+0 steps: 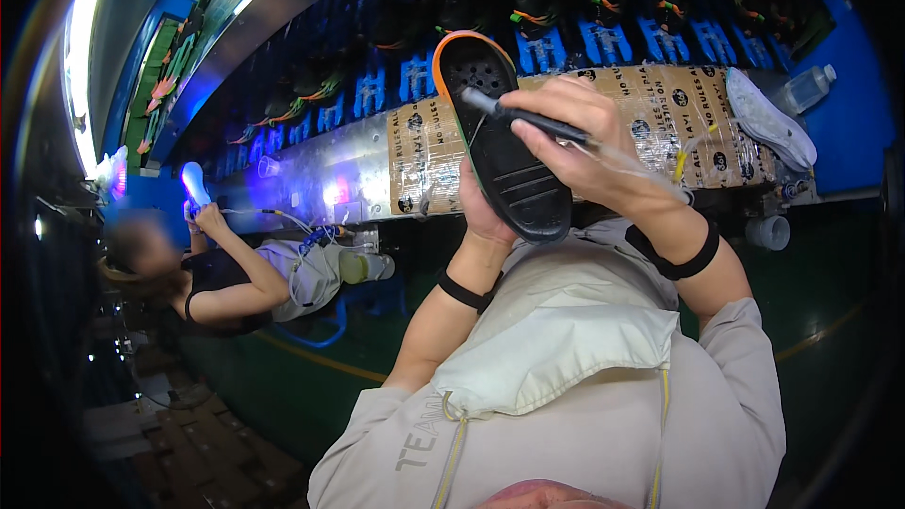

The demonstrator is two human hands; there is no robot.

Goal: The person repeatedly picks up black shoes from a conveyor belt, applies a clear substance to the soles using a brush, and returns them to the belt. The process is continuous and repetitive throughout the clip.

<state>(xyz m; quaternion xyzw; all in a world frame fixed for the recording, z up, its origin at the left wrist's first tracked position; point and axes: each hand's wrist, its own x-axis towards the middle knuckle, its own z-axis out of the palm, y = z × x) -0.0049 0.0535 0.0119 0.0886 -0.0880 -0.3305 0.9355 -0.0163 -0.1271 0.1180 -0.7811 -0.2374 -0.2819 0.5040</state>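
Observation:
A black shoe sole (514, 165) with an orange rim at its far end is tilted up in front of me. My left hand (483, 207) grips it from below and along its left edge, with part of the fingers hidden behind it. My right hand (580, 137) is closed round the dark handle of a brush (542, 123). The brush's pale tip rests on or just over the sole's inner face, below a group of round holes. A clear tube trails from the handle's rear past my right wrist.
Printed cardboard (419, 155) covers the bench ahead. A white sole-shaped piece (768, 118) and a clear bottle (808, 90) lie at its right end. Behind runs a row of blue holders (603, 42) with dark shoes. At left, a co-worker (236, 273) holds a lit sole.

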